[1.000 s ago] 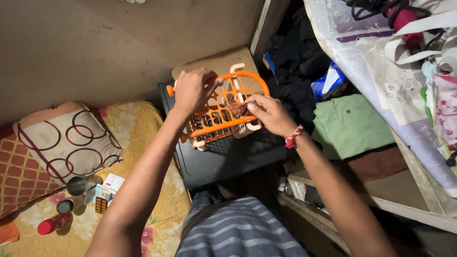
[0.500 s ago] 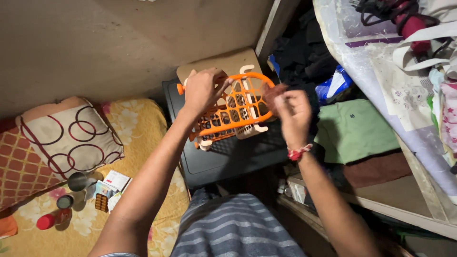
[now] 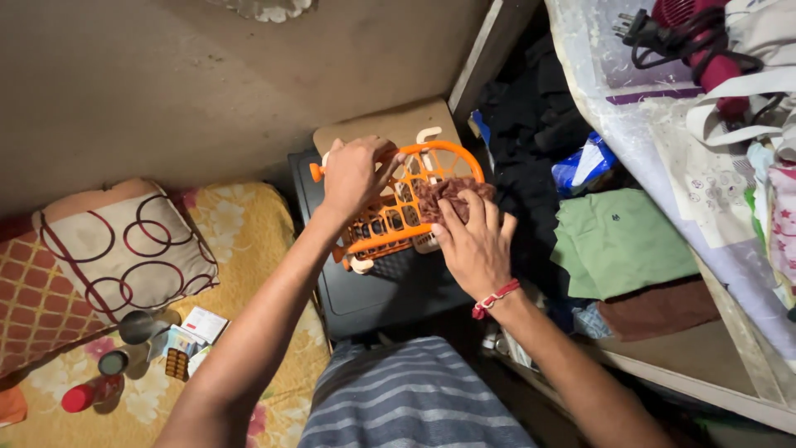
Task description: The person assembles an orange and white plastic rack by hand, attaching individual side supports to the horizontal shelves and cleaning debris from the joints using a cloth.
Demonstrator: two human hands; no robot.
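An orange plastic lattice basket (image 3: 390, 222) with white feet is tilted above a black case (image 3: 377, 290). My left hand (image 3: 355, 174) grips the basket's upper left rim. My right hand (image 3: 471, 241) presses a brown cloth (image 3: 444, 195) against the basket's right side, fingers spread flat over it. A red thread band circles my right wrist.
A patterned pillow (image 3: 124, 245) lies on the yellow floral bedsheet (image 3: 249, 241) at left, with small bottles (image 3: 91, 392) and tablet strips (image 3: 177, 362) near it. A shelf at right holds folded green cloth (image 3: 618, 241), dark clothes (image 3: 531, 133) and a red hair dryer (image 3: 696, 41). A cardboard piece (image 3: 381, 133) lies behind the basket.
My right hand left the basket's rim, took up the brown cloth and now presses it on the basket's right side. My left hand has kept its grip on the rim.
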